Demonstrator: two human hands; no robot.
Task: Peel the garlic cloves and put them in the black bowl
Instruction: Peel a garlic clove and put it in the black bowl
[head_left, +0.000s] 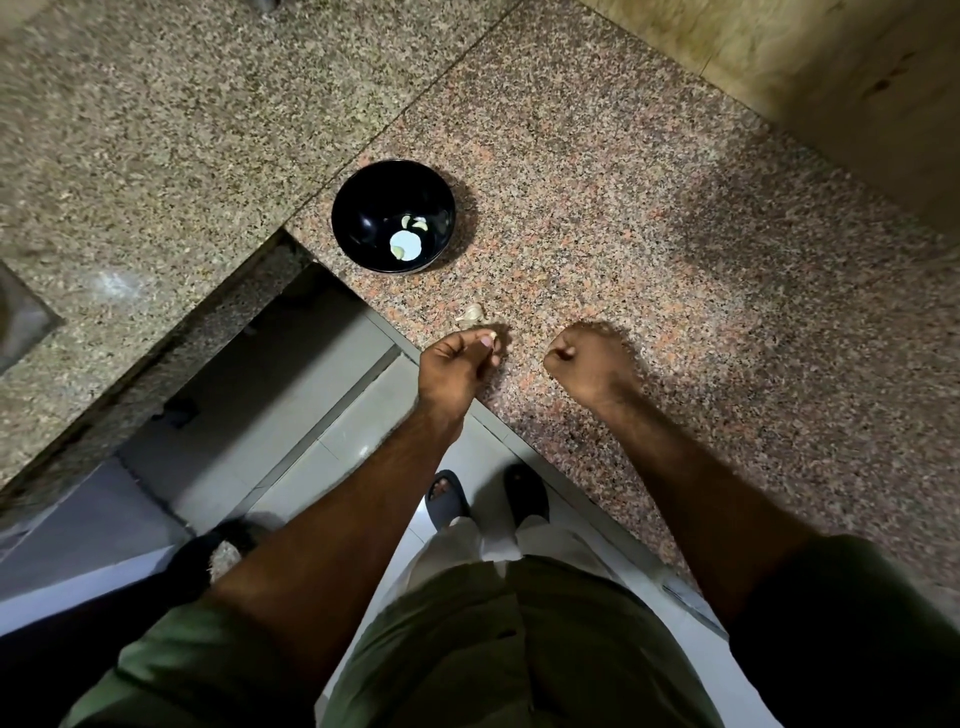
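Garlic clove sat pinched in his left grip over the bench, right grip fisted empty beside it.

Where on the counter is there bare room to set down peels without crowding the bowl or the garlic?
Bare granite runs right of the bowl and right hand, out to the wall. The grey slab left of the seam is bare too. It is crowded between the bowl and left hand, where the garlic lies near the edge.
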